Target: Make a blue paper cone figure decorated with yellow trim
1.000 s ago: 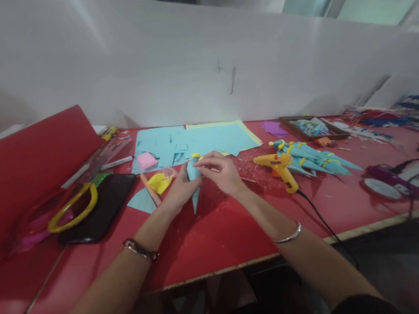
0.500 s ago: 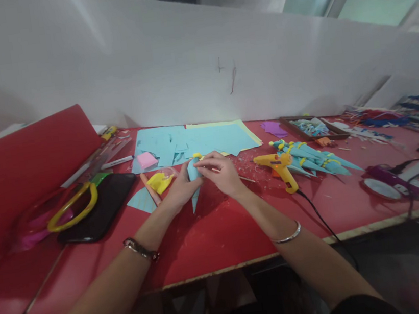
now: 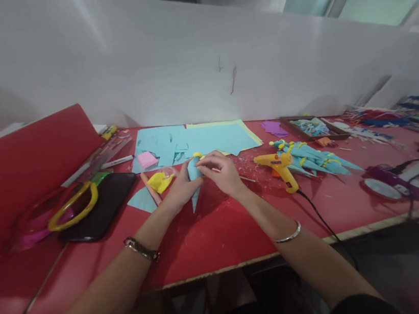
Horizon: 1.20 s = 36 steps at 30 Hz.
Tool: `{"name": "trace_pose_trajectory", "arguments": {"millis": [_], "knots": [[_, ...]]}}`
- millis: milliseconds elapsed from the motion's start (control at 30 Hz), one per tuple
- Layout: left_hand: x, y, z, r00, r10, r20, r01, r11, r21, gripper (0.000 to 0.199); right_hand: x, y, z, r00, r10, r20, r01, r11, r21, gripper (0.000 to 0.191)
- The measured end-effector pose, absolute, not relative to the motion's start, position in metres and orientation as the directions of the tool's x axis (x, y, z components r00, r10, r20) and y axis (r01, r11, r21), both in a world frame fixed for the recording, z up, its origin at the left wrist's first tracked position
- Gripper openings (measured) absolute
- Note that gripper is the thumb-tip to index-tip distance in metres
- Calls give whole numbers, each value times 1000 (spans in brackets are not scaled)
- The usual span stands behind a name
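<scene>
Head view: gripping a blue paper cone at centre frame, fingers of the left hand curled around its side, narrow point downward, yellow bead on top. Pinching its upper right edge with the right hand, thumb and fingertips closed. Visible right of centre: a yellow glue gun, just beside piled blue cones.

The head view looks from close above the near edge of the red table, facing forward and down across it to the pale wall behind
</scene>
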<state>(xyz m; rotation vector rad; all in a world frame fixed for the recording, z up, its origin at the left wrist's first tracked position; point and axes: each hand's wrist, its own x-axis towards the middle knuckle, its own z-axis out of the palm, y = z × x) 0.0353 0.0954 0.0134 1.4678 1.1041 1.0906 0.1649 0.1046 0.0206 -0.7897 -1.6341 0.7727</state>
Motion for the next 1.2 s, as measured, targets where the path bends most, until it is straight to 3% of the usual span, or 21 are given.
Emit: {"name": "trace_pose_trajectory", "arguments": {"millis": [433,567,733,867,1033,1200], "knots": [[37,93,15,172,976,134,136,-159,978,57,165,103,23,-149,821,551,117,568,-815,10],[32,93,25,131,978,160,296,-193,935,55,165,104,23,-64,843,534,126,538,-833,16],[4,101,43,-56,943,327,560,-242,792,56,166,109,19,4,869,495,159,488,-858,18],[-20,109,44,-251,875,414,775,-75,628,55,165,111,14,-39,877,478,179,477,-860,19],[-27,111,37,-321,905,277,848,145,510,59,162,113,6,-150,904,400,276,427,-861,17],[-26,112,34,-345,921,182,866,237,441,60,160,114,0,-211,913,349,337,403,-851,25]]}}
